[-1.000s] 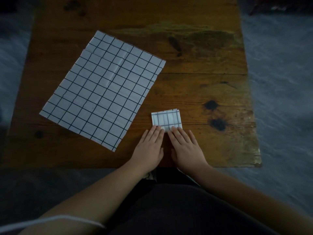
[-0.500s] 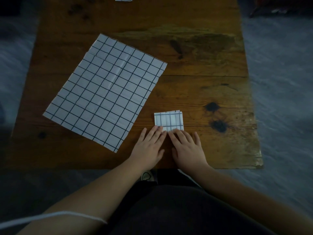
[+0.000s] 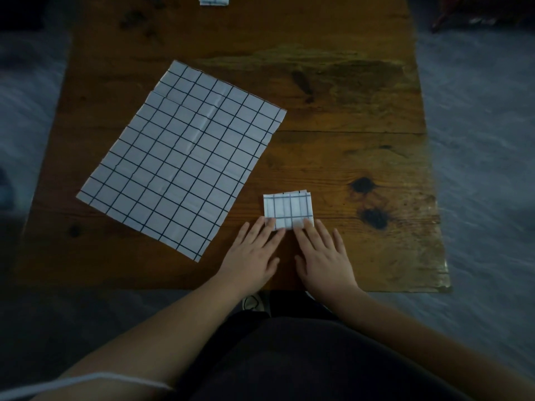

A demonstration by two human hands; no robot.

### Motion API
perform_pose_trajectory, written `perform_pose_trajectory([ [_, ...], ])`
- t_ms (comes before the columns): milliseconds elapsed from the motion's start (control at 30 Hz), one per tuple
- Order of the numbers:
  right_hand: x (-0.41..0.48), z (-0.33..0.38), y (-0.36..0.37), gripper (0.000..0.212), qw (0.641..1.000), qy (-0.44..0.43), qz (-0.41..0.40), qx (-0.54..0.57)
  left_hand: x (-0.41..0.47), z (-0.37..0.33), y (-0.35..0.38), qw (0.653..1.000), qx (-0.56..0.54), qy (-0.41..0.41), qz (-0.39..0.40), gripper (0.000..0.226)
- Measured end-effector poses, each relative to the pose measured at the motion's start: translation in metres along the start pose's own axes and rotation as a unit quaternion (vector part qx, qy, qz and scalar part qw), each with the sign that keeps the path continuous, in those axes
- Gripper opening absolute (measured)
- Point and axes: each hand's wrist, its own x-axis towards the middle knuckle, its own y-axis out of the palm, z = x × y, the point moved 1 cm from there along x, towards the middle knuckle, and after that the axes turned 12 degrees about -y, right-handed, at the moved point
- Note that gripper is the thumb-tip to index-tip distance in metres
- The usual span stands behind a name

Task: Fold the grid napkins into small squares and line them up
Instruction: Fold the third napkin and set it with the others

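Both flat, fingers spread — left hand (image 3: pixel 251 257) and right hand (image 3: pixel 325 260) pressing folded paper square (image 3: pixel 288 211) near tabletop's (image 3: pixel 347 157) front edge; creased grid sheet (image 3: pixel 182 157) unmoved.

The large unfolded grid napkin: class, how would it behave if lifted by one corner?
The unfolded grid napkin would probably droop: it looks thin and lies flat on the table. Its visible creases suggest bending there first. Likely light, so pushing may slide or wrinkle it.

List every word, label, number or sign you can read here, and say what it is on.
None: no readable text anywhere.
Unfolded napkin: only a black grid, no writing.
Folded napkin under the fingertips of the left hand and right hand: grid lines only.
Folded piece at the table's far edge: cut off, nothing legible.
Table: bare wood, knots and stains.
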Motion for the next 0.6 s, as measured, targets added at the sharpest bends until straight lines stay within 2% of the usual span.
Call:
perform_pose_trajectory([
  [133,0.011,-0.001,0.002,0.061,0.999,-0.019,0.026,0.0,0.001,-0.014,-0.001,1.0,-0.004,-0.023,0.007,0.066],
  [400,0.002,-0.036,-0.017,0.055,1.0,-0.008,0.025,-0.01,-0.005,0.011,-0.008,0.999,-0.008,-0.025,0.028,0.064],
  [500,0.019,-0.035,-0.032,0.048,0.999,-0.022,-0.021,0.016,-0.003,0.008,-0.02,0.997,-0.055,-0.032,0.035,0.061],
  [600,0.052,-0.032,-0.048,0.049,0.996,-0.055,-0.033,0.055,0.002,-0.002,-0.031,0.982,-0.166,-0.084,0.025,0.055],
])
